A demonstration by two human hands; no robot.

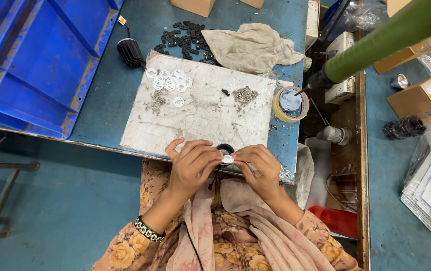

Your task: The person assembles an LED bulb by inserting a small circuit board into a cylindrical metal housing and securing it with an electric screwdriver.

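White and small, a plastic ring [227, 159] sits pinched between both sets of fingertips — left hand [191, 165] and right hand [258, 168] pressing it onto a black round part [224, 149] at the board's [200, 115] near edge. Farther out lie spare white rings [170, 81], a screw pile [245, 95], black pieces [185, 37] — all within reach.
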